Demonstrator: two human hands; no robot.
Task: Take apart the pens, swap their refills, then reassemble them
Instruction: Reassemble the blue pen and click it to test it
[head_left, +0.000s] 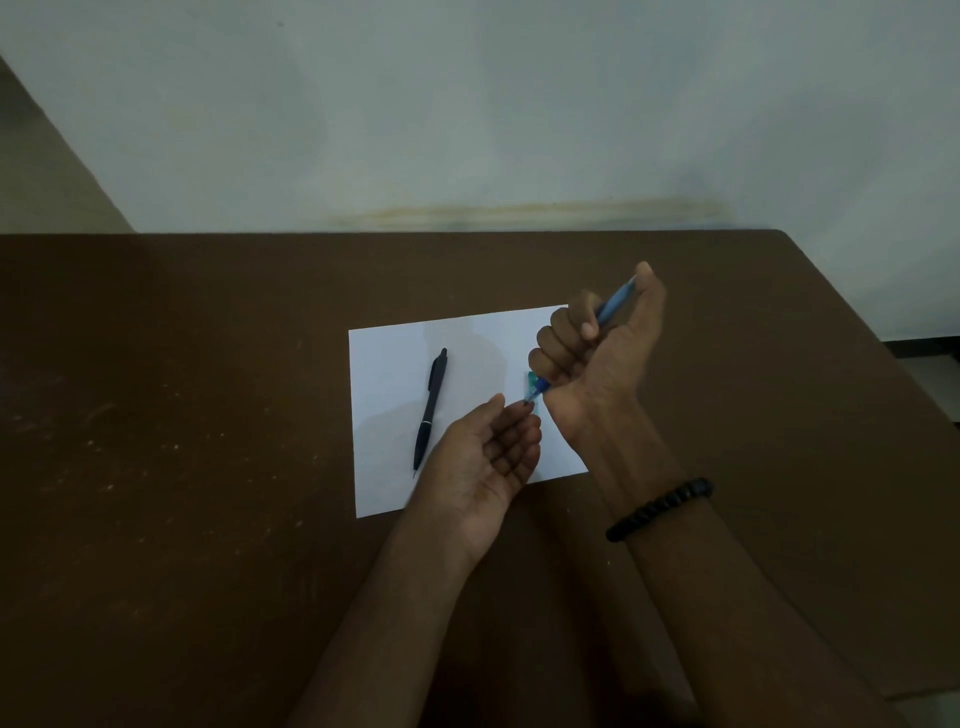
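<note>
My left hand (493, 447) is pinching the blue pen (613, 306) tip, right hand (597, 343) gripping the barrel; I'm twisting gently, keeping both aligned.

On the white sheet (467, 364) only the black pen (430, 410) lies in my way, just left of my left hand (483, 457). The brown table (182, 415) spreads open to the left and beyond the sheet's far edge.
</note>
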